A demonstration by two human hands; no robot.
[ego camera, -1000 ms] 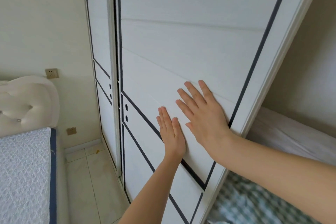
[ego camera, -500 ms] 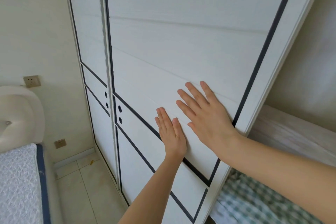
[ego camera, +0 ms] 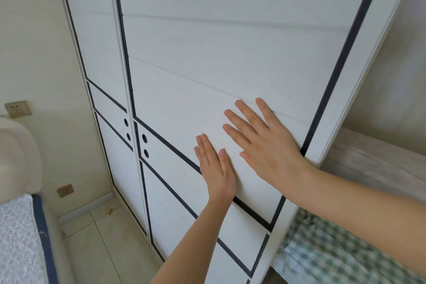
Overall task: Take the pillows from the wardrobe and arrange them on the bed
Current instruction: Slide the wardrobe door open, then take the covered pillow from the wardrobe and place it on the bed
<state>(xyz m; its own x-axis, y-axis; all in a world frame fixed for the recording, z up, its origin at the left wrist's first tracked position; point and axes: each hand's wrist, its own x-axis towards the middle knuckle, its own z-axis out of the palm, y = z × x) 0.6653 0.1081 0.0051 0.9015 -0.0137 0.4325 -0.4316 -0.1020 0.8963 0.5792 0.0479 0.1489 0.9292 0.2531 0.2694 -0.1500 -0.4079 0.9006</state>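
Observation:
A white sliding wardrobe door (ego camera: 207,57) with dark trim lines fills the middle of the view. My left hand (ego camera: 216,170) lies flat on it, fingers together. My right hand (ego camera: 265,143) presses flat just to the right, fingers spread, near the door's right edge. Past that edge the wardrobe stands open, showing a wooden shelf (ego camera: 378,163) and green-and-white checked fabric (ego camera: 341,253) below it. I cannot tell whether the fabric is a pillow. The bed (ego camera: 18,237), with a white textured cover and blue edging, is at the lower left.
A second wardrobe door (ego camera: 101,71) stands to the left, partly behind the first. A padded cream headboard (ego camera: 16,157) rises above the bed. Two wall sockets (ego camera: 17,108) sit on the left wall. A narrow strip of tiled floor (ego camera: 103,237) runs between bed and wardrobe.
The door has slid left under both flat hands, overlapping the left door more. The opening on the right has widened, and the view has turned right so less of the bed shows.

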